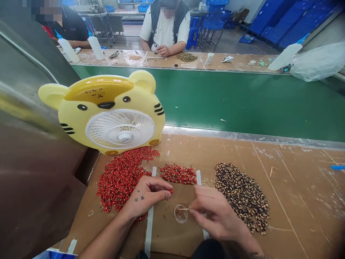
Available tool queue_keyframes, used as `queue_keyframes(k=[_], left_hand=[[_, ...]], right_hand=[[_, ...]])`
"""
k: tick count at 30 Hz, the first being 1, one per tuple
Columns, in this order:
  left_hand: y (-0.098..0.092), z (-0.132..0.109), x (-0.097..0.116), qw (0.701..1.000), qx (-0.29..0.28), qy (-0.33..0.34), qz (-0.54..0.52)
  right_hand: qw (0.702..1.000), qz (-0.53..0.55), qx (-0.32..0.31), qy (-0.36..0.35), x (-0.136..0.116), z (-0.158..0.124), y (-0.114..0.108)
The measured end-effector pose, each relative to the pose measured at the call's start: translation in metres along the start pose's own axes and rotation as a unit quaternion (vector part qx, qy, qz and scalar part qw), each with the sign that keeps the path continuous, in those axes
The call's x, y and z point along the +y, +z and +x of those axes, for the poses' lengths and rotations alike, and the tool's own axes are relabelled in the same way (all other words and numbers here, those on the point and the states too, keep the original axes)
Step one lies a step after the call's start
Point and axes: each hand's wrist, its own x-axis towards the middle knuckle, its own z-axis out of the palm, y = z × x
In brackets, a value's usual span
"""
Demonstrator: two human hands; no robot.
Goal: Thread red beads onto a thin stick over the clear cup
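Between the thumb and forefinger of my left hand [147,196] is a small red piece [170,191], mostly hidden by the fingertips. My right hand [211,208] pinches a thin toothpick-like stick [184,209]. Its tip reaches over a small clear round dish [176,218] on the brown cardboard mat [172,237]. Just beyond my hands lies a patch of red pieces with pale tips [179,174]. A larger heap of red pieces [115,183] spreads left of my left hand. Right of my right hand is a pile of black and cream pieces [241,194].
A yellow tiger-faced fan [111,111] stands at the back left, beside a metal panel [35,162]. Past the green belt [242,104], a person [167,28] works at the opposite bench. White bottles with blue caps [95,47] and a plastic bag [320,61] are over there.
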Motion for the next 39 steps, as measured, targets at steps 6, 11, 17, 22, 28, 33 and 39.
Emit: queue_keyframes(k=[6, 11, 17, 22, 28, 33, 39], left_hand=[[0.012, -0.002, -0.003, 0.997, -0.008, -0.059, -0.044], [0.014, -0.002, -0.002, 0.997, -0.029, -0.062, -0.041], [0.014, -0.002, 0.000, 0.997, -0.032, -0.063, -0.031], [0.014, -0.003, 0.002, 0.996, -0.036, -0.071, -0.045], [0.012, -0.002, 0.002, 0.996, -0.024, -0.067, -0.057], [0.014, -0.002, 0.005, 0.997, -0.014, -0.061, -0.049], [0.012, -0.002, 0.004, 0.999, -0.013, -0.047, -0.025]], right_hand=[[0.973, 0.125, 0.192, 0.034, 0.002, -0.006, 0.005], [0.977, 0.112, 0.178, 0.035, 0.004, -0.006, 0.008], [0.983, 0.080, 0.161, 0.027, 0.002, -0.002, 0.008], [0.980, 0.101, 0.167, 0.034, 0.005, -0.005, 0.004], [1.000, 0.008, -0.005, 0.028, 0.004, -0.002, -0.009], [0.984, -0.086, -0.153, 0.016, 0.001, 0.006, -0.005], [0.986, -0.144, -0.036, 0.082, 0.009, -0.004, -0.036]])
